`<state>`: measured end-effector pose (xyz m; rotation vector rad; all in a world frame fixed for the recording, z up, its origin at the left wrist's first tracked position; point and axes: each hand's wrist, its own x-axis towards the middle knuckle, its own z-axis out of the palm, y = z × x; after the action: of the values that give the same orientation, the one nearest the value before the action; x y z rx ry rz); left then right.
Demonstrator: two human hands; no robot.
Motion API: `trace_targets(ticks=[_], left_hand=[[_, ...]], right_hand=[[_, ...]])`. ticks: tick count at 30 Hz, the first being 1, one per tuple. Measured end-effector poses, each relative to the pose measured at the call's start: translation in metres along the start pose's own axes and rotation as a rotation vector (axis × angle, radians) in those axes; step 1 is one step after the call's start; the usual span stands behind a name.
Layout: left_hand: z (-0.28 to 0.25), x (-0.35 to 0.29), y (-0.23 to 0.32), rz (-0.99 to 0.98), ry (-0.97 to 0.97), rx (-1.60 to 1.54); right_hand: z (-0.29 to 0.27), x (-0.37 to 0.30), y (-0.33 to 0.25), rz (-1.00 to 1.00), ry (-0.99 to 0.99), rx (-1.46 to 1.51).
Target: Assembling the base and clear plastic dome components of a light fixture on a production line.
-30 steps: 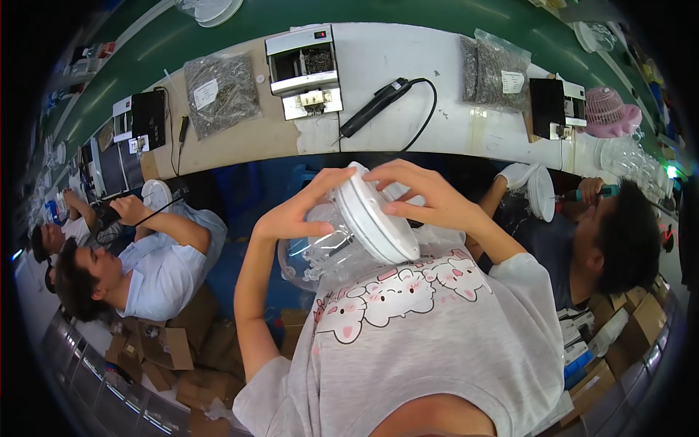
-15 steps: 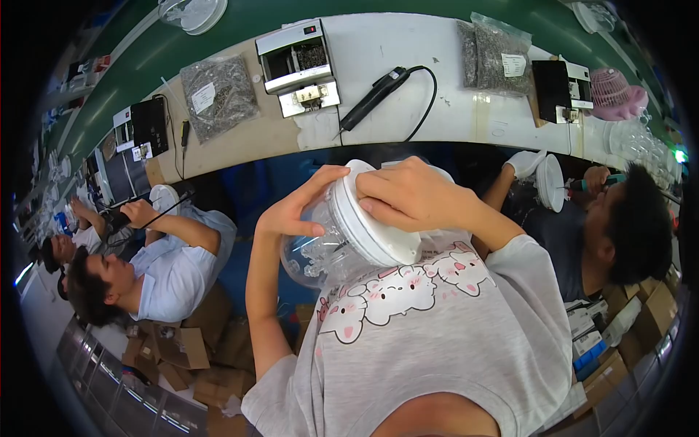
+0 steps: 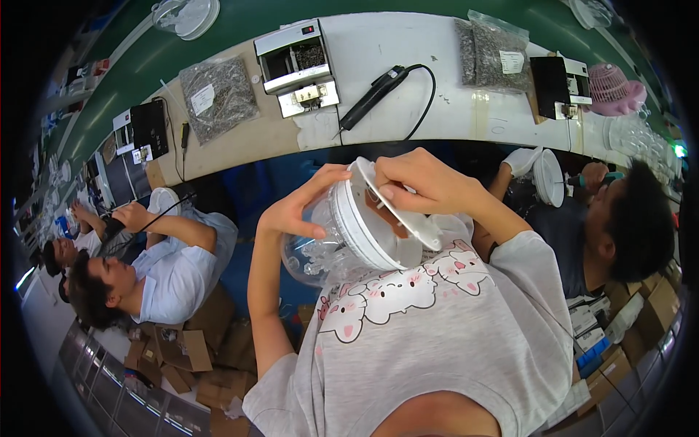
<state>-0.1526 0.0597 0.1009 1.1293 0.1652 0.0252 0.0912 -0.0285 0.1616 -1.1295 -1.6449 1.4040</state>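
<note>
Held against my chest is a clear plastic dome-shaped housing with a white ring-shaped rim and clear moulded parts inside. My left hand grips it, thumb on the clear wall and fingers reaching up to the rim. In my right hand is the edge of a round white cover, pinched between thumb and curled fingers. The cover tilts away from the rim on the right side, and its upper left edge stays close to the ring. A brown piece shows in the gap beneath it.
On the bench ahead lie a black electric screwdriver with a cable, a screw feeder, and bags of small metal parts. Another feeder and a pink basket-like item sit right. Co-workers flank me; cardboard boxes stand behind.
My right hand has lifted the white cover away from the rim, so a gap with the brown piece now shows. My left hand keeps its hold on the housing.
</note>
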Motion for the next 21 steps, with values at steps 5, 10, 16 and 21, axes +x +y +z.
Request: trace_targets(ticks=[5, 10, 16, 21], left_hand=[[-0.002, 0.0, -0.002, 0.014, -0.031, 0.009], [-0.002, -0.006, -0.011, 0.046, 0.001, -0.055], [-0.006, -0.011, -0.019, 0.049, 0.01, -0.094], [-0.006, -0.014, -0.02, 0.08, 0.024, -0.117]], right_hand=[[-0.001, 0.0, 0.007, -0.06, 0.02, 0.009], [-0.006, -0.009, 0.013, -0.077, 0.103, 0.119], [-0.01, -0.021, 0.018, -0.1, 0.205, 0.135], [-0.02, -0.036, 0.021, -0.145, 0.366, 0.214]])
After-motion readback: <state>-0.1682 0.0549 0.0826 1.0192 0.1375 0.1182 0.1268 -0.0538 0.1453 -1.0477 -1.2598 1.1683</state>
